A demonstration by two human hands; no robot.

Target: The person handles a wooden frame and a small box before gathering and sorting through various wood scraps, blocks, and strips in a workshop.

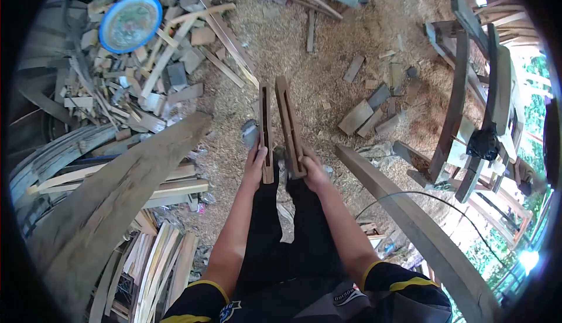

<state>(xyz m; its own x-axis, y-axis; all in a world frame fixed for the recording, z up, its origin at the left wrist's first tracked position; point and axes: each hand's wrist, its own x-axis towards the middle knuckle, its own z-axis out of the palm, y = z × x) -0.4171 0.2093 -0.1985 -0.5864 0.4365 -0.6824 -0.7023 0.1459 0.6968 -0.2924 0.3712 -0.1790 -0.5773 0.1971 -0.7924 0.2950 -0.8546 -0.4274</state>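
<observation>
While over sawdust floor (281, 48), both hands grip: L hand (256, 162) & R hand (312, 168) ea. hold slotted wood piece (266, 130).

The ground (293, 48) is covered with sawdust and wood shavings. To the left lies a heap of offcuts (129, 83) with a blue round lid (130, 22) on top. A thick plank (111, 200) leans lower left. On the right stands a dark wooden frame (468, 100), and a curved beam (410, 217) runs below it. Bright daylight enters at the far right.

Two slotted boards (280, 127) stand side by side, scrap pile (132, 83) to their left.
</observation>
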